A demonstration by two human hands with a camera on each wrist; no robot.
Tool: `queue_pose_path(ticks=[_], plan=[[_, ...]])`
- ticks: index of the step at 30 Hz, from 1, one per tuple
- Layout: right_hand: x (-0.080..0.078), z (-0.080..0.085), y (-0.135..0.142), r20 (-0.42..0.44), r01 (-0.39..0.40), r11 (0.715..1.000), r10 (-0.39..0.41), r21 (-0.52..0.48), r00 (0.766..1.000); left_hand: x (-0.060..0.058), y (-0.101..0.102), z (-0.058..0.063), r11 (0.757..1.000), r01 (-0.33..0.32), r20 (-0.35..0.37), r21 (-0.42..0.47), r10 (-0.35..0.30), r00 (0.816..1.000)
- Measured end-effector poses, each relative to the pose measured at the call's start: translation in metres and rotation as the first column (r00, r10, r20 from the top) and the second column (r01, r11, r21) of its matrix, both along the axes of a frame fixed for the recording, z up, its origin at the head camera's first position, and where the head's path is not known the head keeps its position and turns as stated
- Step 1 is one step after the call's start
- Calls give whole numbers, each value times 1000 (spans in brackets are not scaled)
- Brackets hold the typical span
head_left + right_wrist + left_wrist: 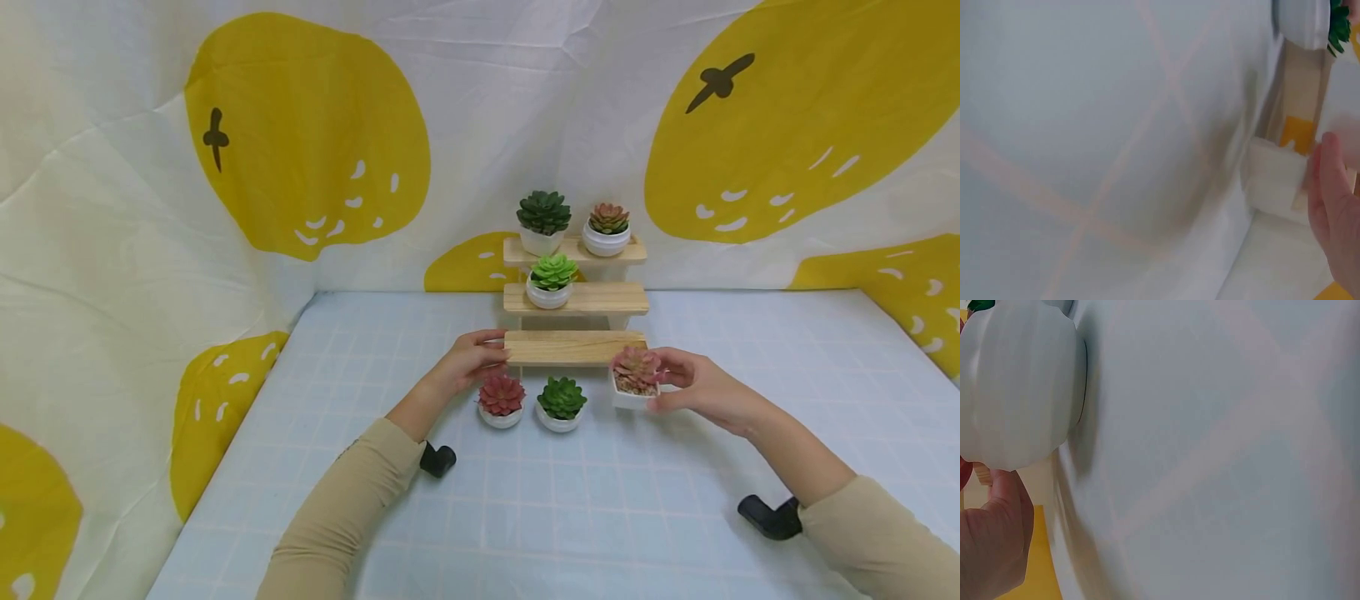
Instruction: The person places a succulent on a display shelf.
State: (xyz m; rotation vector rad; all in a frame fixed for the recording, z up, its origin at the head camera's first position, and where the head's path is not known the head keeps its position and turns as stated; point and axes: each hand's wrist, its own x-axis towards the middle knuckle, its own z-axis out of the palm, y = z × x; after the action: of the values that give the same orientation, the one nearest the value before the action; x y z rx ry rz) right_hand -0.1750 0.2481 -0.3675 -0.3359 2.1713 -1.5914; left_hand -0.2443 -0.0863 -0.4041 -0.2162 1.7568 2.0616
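Note:
My right hand point(708, 387) pinches a white square pot with a pink succulent point(636, 372), held just in front of the right end of a three-step wooden plant stand point(573, 348). In the right wrist view, fingers point(1333, 169) lie against this white pot point(1342, 106). At the lowest step's left end, my left hand point(472, 360) grips the wood. Before the stand sit a red succulent point(502, 396) and a green succulent point(561, 398), both in round white pots. A ribbed white pot point(1019, 387) hides part of the left hand point(997, 540) in the left wrist view.
On the top step stand a dark green succulent point(543, 212) and an orange-tinged succulent point(608, 220); a bright green succulent point(553, 273) is on the middle step. A pale blue checked cloth point(525, 517) covers the table. Behind hangs a white curtain point(495, 108) with yellow fruit shapes.

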Motion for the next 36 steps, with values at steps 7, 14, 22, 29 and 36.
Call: queue_pose_path(ticks=[7, 14, 22, 29, 36], plan=[[-5, 14, 1, 12, 33, 999, -33, -13, 999, 0, 0, 0, 1000, 2, 4, -12, -2, 1000], [-13, 31, 0, 12, 66, 998, -65, -23, 998, -1, -1, 0, 1000, 0, 8, -10, 0, 1000], [-26, 53, 0, 15, 99, 993, -99, -59, 995, -1, -1, 2, 1000, 1, 7, -28, 0, 1000], [-38, 65, -3, 7, 106, 993, -106, -53, 994, -1, -1, 3, 999, -4, 15, -34, 5, 1000], [-50, 69, -11, 5, 129, 991, -129, -34, 992, 1, -1, 3, 1000, 7, 15, -24, -6, 1000]])
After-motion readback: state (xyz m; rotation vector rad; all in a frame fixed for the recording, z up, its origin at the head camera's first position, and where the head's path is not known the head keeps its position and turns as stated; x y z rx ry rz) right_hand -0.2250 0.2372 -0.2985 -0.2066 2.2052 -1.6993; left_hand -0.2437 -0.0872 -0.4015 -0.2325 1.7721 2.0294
